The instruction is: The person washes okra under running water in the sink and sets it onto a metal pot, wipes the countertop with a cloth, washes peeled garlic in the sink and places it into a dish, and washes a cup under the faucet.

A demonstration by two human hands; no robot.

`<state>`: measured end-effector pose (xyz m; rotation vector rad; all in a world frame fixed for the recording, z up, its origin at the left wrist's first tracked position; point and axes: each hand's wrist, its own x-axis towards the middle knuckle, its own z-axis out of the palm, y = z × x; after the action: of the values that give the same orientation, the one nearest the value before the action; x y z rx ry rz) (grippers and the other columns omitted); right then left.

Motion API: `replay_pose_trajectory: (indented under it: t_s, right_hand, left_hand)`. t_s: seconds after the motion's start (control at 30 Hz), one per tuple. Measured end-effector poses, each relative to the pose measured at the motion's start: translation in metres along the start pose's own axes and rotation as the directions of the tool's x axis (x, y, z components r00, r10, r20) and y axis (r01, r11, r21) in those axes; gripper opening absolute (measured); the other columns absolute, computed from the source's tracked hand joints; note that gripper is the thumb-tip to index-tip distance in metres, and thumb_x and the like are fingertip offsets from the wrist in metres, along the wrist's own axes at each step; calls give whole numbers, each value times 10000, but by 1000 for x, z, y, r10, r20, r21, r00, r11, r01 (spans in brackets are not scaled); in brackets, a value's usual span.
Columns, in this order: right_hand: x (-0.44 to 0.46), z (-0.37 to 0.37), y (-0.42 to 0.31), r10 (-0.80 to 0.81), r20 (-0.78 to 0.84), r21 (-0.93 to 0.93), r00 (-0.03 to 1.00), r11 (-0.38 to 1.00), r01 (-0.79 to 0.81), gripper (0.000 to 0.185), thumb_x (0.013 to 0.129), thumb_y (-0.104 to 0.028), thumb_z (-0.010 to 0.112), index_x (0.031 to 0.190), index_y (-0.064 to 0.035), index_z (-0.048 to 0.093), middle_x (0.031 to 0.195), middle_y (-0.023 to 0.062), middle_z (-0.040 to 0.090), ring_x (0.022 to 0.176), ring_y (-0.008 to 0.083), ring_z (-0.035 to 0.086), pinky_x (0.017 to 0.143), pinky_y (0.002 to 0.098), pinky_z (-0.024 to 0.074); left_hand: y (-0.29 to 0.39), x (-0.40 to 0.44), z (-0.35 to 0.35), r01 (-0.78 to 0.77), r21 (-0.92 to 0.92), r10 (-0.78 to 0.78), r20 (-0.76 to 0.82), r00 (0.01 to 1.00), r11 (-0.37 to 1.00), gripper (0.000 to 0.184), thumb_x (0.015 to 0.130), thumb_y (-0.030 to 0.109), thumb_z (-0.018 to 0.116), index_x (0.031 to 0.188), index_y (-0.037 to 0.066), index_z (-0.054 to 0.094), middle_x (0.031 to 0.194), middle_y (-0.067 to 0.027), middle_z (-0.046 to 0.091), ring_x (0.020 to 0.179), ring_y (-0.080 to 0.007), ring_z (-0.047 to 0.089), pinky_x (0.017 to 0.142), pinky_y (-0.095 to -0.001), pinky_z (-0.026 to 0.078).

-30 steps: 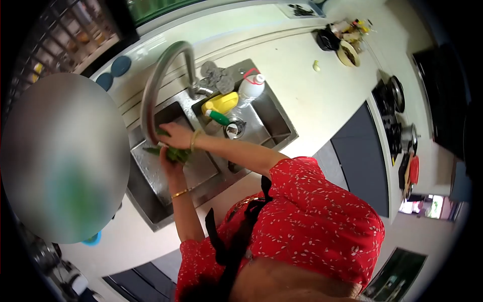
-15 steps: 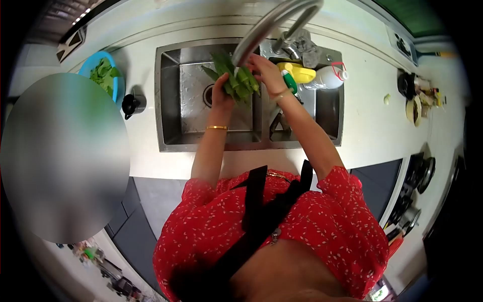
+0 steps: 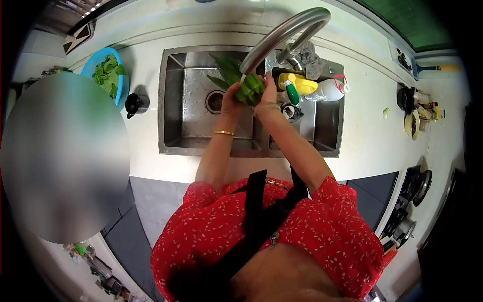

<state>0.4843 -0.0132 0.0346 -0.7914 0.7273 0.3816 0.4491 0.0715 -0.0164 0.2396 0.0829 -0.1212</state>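
Over the double sink (image 3: 171, 146), a bunch of long green vegetables (image 3: 245, 90) is held between both hands. Its dark, pointed ends face the upper left, and its paler, thick ends lie by the right hand. My left hand (image 3: 231, 100) is closed around the lower left side of the bunch. My right hand (image 3: 267, 91) cups the right end, its fingers partly hidden behind the stalks. The mouth of the curved metal faucet (image 3: 284, 31) is just above the bunch.
Right of my hand, a yellow bottle (image 3: 304, 84), a green-capped bottle (image 3: 292, 93) and a white jug with red handle (image 3: 329, 89) crowd the right basin. A blue basin of leafy greens (image 3: 119, 90) and a black mug (image 3: 135, 104) stand left on the counter.
My right hand has come down from beside the faucet mouth to the right end of the bunch. The bunch is turned slightly, and the whole view has shifted a little.
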Motion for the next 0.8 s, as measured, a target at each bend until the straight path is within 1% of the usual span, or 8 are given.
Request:
replay_pose_trajectory:
  t_s: [0.13, 0.2, 0.3, 0.4, 0.47, 0.6, 0.7, 0.8]
  right_hand:
    - [15, -1, -3, -67, 190, -397, 980, 907, 139, 394, 810, -413, 508, 1021, -83, 542, 910, -11, 566, 785, 120, 539, 674, 248, 427]
    - [12, -5, -6, -9, 319, -352, 948, 928, 127, 344, 815, -390, 507, 1003, -105, 546, 911, -17, 562, 798, 117, 533, 669, 251, 429]
    - [-7, -12, -37, -55, 168, -647, 984, 747, 152, 284, 820, -347, 509, 988, -121, 543, 889, -15, 559, 801, 108, 524, 657, 275, 438]
    - [38, -54, -63, -436, 190, -519, 880, 716, 467, 221, 803, -203, 539, 981, -75, 511, 823, 33, 536, 779, 129, 524, 570, 260, 469]
    - [59, -67, -91, -692, 19, -631, 722, 552, 545, 314, 770, -214, 563, 992, -5, 487, 826, 78, 546, 761, 166, 542, 565, 282, 476]
    - [108, -73, -143, -661, 85, -970, 746, 118, 215, 626, 705, -404, 578, 1118, 43, 430, 1068, 245, 512, 992, 349, 502, 772, 383, 430]
    - [92, -45, -155, -584, 226, -934, 780, 99, 345, 844, 733, -504, 467, 1261, 99, 200, 1162, 317, 408, 1116, 393, 395, 946, 379, 312]
    - [52, -44, -160, -509, 239, -933, 827, 117, 341, 731, 680, -410, 598, 1196, 37, 339, 1109, 263, 478, 1012, 375, 482, 865, 392, 381]
  left_hand:
    - [0, 1, -2, -92, 44, 99, -200, 975, 995, 533, 771, 252, 535, 1194, -32, 379, 1168, -136, 477, 1053, -254, 474, 928, -375, 351]
    - [5, 3, -9, -69, -51, 60, -162, 985, 996, 501, 780, 241, 528, 1183, -25, 396, 1144, -142, 492, 1038, -267, 484, 911, -381, 369]
    - [9, -2, -8, -84, -33, 81, -92, 992, 996, 496, 780, 225, 521, 1185, -30, 390, 1156, -158, 478, 1046, -283, 476, 917, -400, 359]
    - [8, -6, -19, -68, -26, 62, -200, 978, 997, 498, 775, 209, 521, 1198, -13, 381, 1178, -166, 459, 1073, -294, 455, 922, -426, 351]
    - [9, -14, -21, -42, -123, 19, -182, 983, 992, 516, 777, 201, 515, 1226, 9, 352, 1216, -175, 420, 1100, -303, 429, 925, -438, 346]
    - [3, -14, -27, 16, -231, -4, 49, 999, 973, 585, 788, 204, 498, 1295, 49, 252, 1313, -184, 290, 1158, -306, 367, 933, -456, 337]
    - [1, -18, -34, -19, -106, 18, -14, 1000, 994, 605, 765, 251, 531, 1281, 56, 284, 1277, -171, 345, 1125, -309, 397, 910, -467, 358]
    - [-2, -27, -32, 22, -146, -27, -36, 999, 989, 576, 752, 258, 558, 1254, 79, 342, 1244, -145, 390, 1154, -328, 357, 931, -479, 328]
